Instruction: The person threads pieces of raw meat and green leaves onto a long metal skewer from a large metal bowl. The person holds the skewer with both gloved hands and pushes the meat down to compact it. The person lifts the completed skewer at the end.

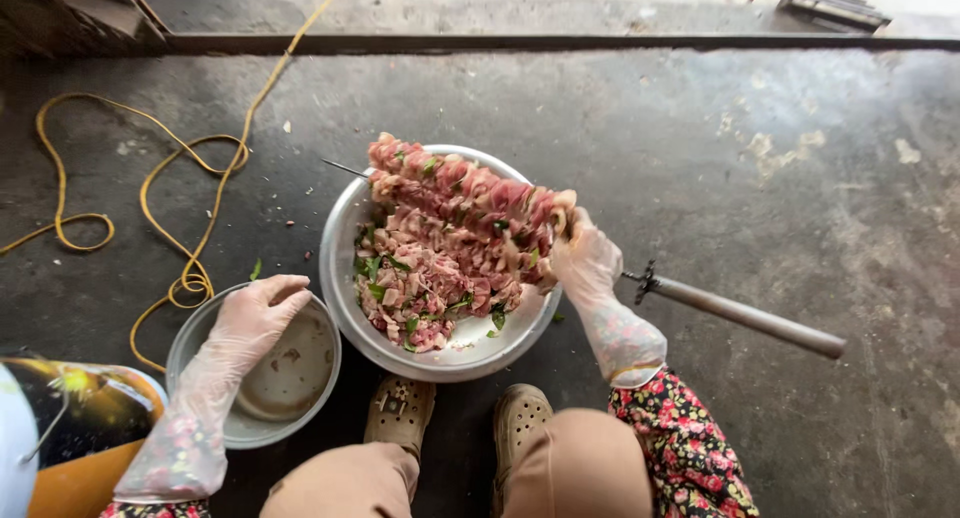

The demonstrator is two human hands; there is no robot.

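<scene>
From the head camera, my right hand [585, 263] is closed around the loaded meat skewer [465, 203], holding it over the big steel bowl [340, 253]. My left hand [262, 313] rests spread on the rim of the small empty bowl [285, 378]. The skewer looks heavy; gripped one-handed with slick gloves, it could tip and shed slices onto the concrete floor [700, 178].

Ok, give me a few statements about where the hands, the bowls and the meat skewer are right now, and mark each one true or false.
1. The right hand grips the meat-loaded skewer over the large bowl. True.
2. The left hand rests in the large bowl. False: it is at the rim of the small bowl.
3. The small bowl is heaped with meat. False: it is nearly empty.
4. A yellow cord lies on the floor. True.
5. Both hands are bare. False: both wear clear gloves.
</scene>
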